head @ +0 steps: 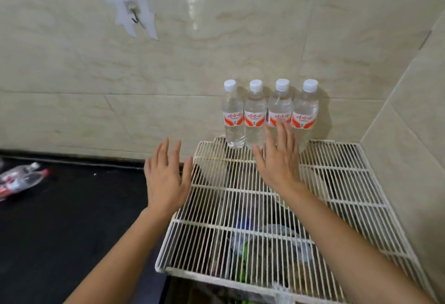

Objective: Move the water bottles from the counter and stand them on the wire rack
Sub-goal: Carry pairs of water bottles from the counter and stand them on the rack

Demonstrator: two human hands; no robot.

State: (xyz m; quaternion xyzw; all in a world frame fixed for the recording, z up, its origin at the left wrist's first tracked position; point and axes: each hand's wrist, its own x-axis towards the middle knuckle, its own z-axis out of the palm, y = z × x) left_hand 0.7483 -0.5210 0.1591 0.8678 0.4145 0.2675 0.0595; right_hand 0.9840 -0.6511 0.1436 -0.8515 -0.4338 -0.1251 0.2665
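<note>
Far to my left, on the dark counter (72,207), the loose bottles (21,178) lie on their sides, blurred at the edge of view, and I cannot tell how many there are. My left hand (166,178) hovers at the left edge of the wire rack (337,183), fingers straight and spread, holding nothing. Along the rack's back edge the row of four bottles (255,113) stands upright against the tiled wall (96,75), shoulder to shoulder, caps white, labels facing me. My right hand (277,159) is over the rack just in front of that row, palm down, fingers loose and empty. Its fingertips overlap the third bottle's label, and I cannot tell whether they touch it.

As I judge it, the trouble lies in two places. The bottles on the counter are round and lying down, so a careless reach could send them rolling away from me. And the rack is only thin wires — a base set down crooked could rock. Since the row stands touching, one nudge from my right hand or from a newcomer could topple several at once.
</note>
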